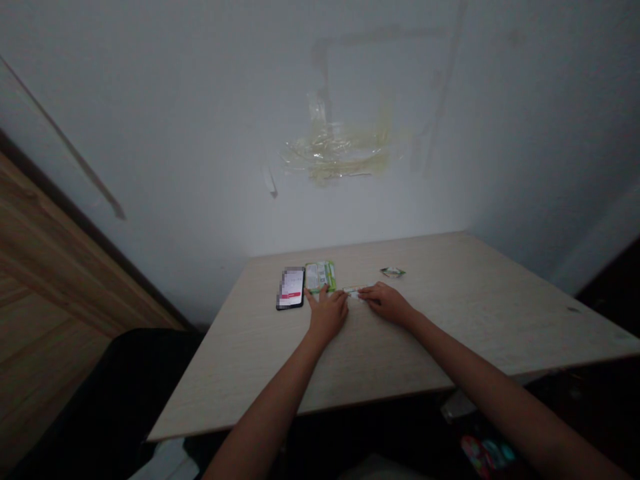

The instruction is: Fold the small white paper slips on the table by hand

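A narrow, flat strip of printed paper or wrapper (pixel 354 291) lies on the table between my hands, pale with green and orange marks. My left hand (pixel 327 315) has its thumb-side fingers closed on the strip's left end, while its outer fingers spread toward a green-and-white printed packet (pixel 320 275). At the strip's other end, the fingers of my right hand (pixel 387 302) are pressed together on it. My hands cover both ends, and the strip's exact kind is too small to make out.
A phone (pixel 291 288) with a lit screen lies left of the packet. Behind my right hand sits a small folded green-and-white piece (pixel 393 272). The pale wooden table (pixel 440 280) meets a wall (pixel 210 167) with tape on it. A dark object (pixel 125 387) stands left of the table.
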`<state>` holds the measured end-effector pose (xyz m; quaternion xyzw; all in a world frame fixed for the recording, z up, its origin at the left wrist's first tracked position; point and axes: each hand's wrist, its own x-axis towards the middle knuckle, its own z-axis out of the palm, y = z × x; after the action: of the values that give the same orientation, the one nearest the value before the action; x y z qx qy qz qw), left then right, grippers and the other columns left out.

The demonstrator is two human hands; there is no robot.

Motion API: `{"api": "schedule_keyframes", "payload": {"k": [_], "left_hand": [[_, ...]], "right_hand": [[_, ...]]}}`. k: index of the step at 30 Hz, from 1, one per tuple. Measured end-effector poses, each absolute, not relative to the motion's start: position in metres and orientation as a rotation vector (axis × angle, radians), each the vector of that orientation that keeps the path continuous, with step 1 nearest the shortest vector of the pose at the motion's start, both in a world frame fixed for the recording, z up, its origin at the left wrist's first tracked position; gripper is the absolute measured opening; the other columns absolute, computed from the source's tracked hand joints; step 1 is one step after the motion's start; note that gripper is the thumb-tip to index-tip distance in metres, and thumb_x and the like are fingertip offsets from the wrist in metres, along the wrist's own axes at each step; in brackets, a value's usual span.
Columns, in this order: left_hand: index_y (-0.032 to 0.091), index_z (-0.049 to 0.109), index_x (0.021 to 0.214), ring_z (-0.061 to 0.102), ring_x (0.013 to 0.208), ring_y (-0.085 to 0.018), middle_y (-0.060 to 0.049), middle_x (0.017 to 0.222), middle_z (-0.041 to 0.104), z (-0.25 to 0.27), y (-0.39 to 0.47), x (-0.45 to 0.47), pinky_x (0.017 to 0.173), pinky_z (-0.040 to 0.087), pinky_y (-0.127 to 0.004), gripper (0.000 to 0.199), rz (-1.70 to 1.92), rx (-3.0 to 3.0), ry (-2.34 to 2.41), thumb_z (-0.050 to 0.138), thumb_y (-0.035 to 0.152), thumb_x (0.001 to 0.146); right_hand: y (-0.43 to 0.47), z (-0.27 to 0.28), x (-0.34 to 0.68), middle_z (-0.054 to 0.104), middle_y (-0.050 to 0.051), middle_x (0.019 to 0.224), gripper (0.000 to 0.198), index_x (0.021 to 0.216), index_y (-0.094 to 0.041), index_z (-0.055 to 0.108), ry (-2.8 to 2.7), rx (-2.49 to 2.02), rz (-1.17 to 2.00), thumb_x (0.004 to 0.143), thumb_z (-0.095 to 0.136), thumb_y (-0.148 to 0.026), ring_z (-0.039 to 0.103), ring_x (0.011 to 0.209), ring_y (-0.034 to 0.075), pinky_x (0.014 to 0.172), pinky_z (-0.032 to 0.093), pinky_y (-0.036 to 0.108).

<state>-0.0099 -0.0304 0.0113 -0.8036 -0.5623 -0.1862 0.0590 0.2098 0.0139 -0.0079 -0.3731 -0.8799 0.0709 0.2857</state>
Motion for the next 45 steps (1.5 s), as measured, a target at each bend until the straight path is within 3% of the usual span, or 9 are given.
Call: {"api": "schedule_keyframes", "payload": {"k": [11, 23, 45], "left_hand": [[0.043, 0.062, 0.121, 0.039, 0.133, -0.035, 0.001, 0.128, 0.065, 0.0154, -0.0348, -0.0086, 0.105, -0.001, -0.081, 0.031, -0.569, -2.474, -1.665, 0.045, 0.041, 0.095], [0.049, 0.061, 0.122, 0.034, 0.136, -0.035, -0.003, 0.132, 0.057, 0.011, -0.0368, -0.008, 0.104, -0.001, -0.081, 0.032, -0.495, -2.537, -1.589, 0.048, 0.049, 0.093], [0.051, 0.058, 0.125, 0.027, 0.141, -0.036, -0.003, 0.138, 0.05, 0.0087, -0.0342, -0.0095, 0.106, 0.0, -0.079, 0.035, -0.415, -2.595, -1.614, 0.052, 0.049, 0.091]], "right_hand": [[0.0163, -0.0103, 0.2103, 0.07, 0.005, 0.122, 0.034, 0.115, -0.025, 0.071, -2.372, -0.992, 0.175, 0.088, 0.053, -0.015, 0.063, 0.102, 0.022, 0.093, 0.05, 0.041], [0.0182, -0.0113, 0.2115, 0.07, 0.004, 0.122, 0.033, 0.115, -0.026, 0.071, -2.361, -0.983, 0.208, 0.089, 0.053, -0.016, 0.063, 0.105, 0.023, 0.095, 0.049, 0.041], [0.0215, -0.0146, 0.2121, 0.071, 0.005, 0.119, 0.032, 0.112, -0.025, 0.073, -2.314, -0.953, 0.293, 0.088, 0.053, -0.016, 0.064, 0.104, 0.022, 0.094, 0.049, 0.041]]}}
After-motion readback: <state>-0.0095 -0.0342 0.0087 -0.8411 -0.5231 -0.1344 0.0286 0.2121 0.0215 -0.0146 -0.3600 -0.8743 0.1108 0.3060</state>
